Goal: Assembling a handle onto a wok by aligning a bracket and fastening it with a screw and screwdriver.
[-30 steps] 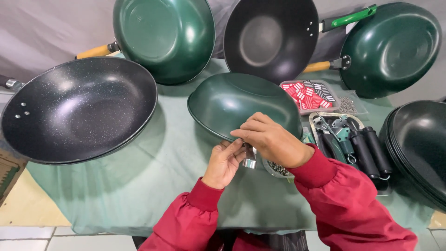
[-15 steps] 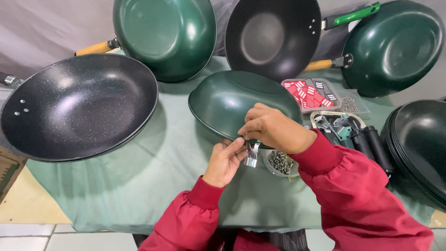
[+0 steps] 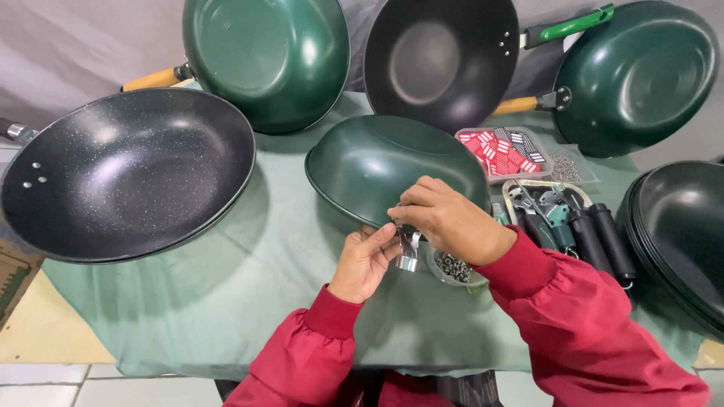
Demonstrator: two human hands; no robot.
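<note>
Green handleless pan (image 3: 385,162) tilted on cloth-covered bench (image 3: 226,301), near rim lifted. Left hand (image 3: 366,260) below that rim, fingers pinching small shiny metal bracket (image 3: 408,252). Right hand (image 3: 452,218) over rim, fingers curled and pressed together on bracket top against pan edge. Small bowl of screws (image 3: 452,268) just right of bracket. Clear rectangular tray with red, white and dark packets (image 3: 504,151) right of pan, beside bag of small metal bits (image 3: 566,167). Tray of tools (image 3: 547,207) further right.
</note>
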